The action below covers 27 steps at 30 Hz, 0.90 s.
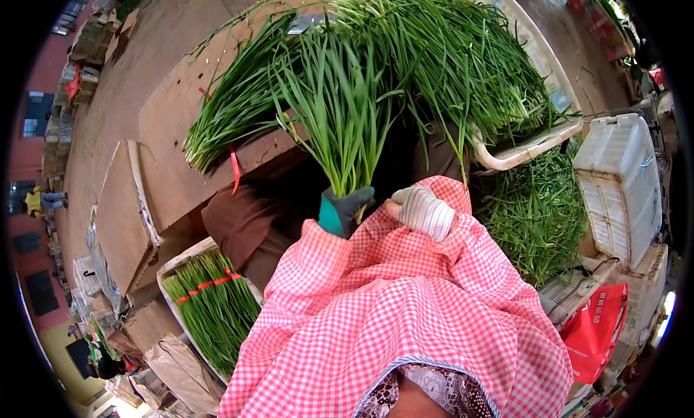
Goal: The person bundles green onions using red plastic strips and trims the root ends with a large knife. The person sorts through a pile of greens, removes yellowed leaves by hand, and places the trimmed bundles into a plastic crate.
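Observation:
My left hand, in a green and dark glove, is closed round the lower stems of a bunch of garlic chives. The leaves fan upward, away from me. Just right of it, my right hand wears a pale striped glove with the thumb tip bare. Its fingers are curled in, and whatever they hold, if anything, is hidden. Beyond the bunch, a large heap of loose chives fills a white plastic crate. More chives lie on a cardboard-topped surface at the left, by a red tie.
At lower left, a crate holds chives bound with red ties. Loose greens are piled at right, beside a stacked white crate and a red bag. A cardboard box stands at left.

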{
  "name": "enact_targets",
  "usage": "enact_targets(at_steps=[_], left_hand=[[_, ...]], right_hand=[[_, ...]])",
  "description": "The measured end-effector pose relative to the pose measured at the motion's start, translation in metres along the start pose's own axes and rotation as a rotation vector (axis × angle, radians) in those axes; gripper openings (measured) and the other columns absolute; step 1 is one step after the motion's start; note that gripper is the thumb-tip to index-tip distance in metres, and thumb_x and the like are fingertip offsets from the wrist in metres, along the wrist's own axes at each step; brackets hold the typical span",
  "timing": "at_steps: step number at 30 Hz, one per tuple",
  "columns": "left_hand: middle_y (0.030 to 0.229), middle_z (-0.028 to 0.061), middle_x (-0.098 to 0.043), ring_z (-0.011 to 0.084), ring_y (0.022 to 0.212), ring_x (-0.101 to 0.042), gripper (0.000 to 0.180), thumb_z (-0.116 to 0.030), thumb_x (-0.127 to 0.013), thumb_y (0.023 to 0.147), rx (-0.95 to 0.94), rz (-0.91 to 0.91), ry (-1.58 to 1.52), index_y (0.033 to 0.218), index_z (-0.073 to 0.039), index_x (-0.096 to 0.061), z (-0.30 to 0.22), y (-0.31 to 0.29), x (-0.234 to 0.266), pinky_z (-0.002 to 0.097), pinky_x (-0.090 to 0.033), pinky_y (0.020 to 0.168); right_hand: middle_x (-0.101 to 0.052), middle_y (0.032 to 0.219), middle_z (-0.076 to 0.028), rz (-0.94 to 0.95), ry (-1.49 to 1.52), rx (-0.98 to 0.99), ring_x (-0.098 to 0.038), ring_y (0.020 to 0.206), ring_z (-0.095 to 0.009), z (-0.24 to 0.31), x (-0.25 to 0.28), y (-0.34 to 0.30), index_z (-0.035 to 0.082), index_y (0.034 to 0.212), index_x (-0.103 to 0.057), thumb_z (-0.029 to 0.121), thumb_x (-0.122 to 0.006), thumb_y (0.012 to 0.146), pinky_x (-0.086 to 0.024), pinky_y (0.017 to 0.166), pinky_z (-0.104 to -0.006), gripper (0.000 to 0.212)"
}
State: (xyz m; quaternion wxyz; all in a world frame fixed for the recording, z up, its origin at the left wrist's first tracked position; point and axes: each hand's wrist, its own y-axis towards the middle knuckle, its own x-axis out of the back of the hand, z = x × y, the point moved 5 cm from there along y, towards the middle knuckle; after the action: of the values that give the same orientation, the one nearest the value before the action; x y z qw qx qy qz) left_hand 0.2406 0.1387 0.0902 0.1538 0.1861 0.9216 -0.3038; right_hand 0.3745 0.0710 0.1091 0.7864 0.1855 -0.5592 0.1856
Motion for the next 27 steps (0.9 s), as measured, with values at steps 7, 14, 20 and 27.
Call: enact_targets(at_steps=[7,14,20,27], left_hand=[[0.096,0.0161,-0.063,0.0292,0.086,-0.063,0.038,-0.017,-0.067,0.074,-0.690,0.045,1.140,0.108,-0.004,-0.056,-0.083,0.009,0.079,0.0357,-0.050,0.071],[0.090,0.0162,-0.062,0.0320,0.082,-0.061,0.031,-0.018,-0.067,0.073,-0.739,0.050,1.423,0.100,-0.005,-0.057,-0.182,-0.011,0.063,0.0378,-0.049,0.068],[0.084,0.0163,-0.061,0.0344,0.078,-0.059,0.026,-0.018,-0.066,0.073,-1.061,0.027,1.533,0.093,-0.006,-0.057,-0.291,-0.042,-0.008,0.0395,-0.047,0.065],[0.078,0.0164,-0.060,0.0372,0.074,-0.058,0.019,-0.018,-0.065,0.072,-1.399,-0.097,1.517,0.086,-0.007,-0.058,-0.379,-0.044,-0.010,0.0416,-0.046,0.062]], right_hand=[[-0.058,0.077,-0.006,0.081,0.055,-0.076,-0.060,0.066,-0.025,0.004,-0.013,0.003,0.009,0.095,-0.059,0.016,-0.053,0.078,-0.047,0.051,-0.0382,0.020],[-0.056,0.076,-0.005,-0.057,-0.068,0.048,-0.059,0.069,-0.023,0.014,-0.041,0.004,0.006,0.092,-0.056,0.015,-0.052,0.077,-0.047,0.052,-0.0363,0.017],[-0.055,0.074,-0.004,-0.008,-0.019,0.048,-0.058,0.068,-0.022,0.023,-0.033,0.006,0.007,0.087,-0.055,0.015,-0.052,0.077,-0.047,0.051,-0.0351,0.013],[-0.054,0.069,-0.003,0.064,0.016,0.046,-0.056,0.063,-0.022,0.044,-0.015,0.047,0.010,0.077,-0.053,0.016,-0.052,0.079,-0.047,0.051,-0.0336,0.006]])
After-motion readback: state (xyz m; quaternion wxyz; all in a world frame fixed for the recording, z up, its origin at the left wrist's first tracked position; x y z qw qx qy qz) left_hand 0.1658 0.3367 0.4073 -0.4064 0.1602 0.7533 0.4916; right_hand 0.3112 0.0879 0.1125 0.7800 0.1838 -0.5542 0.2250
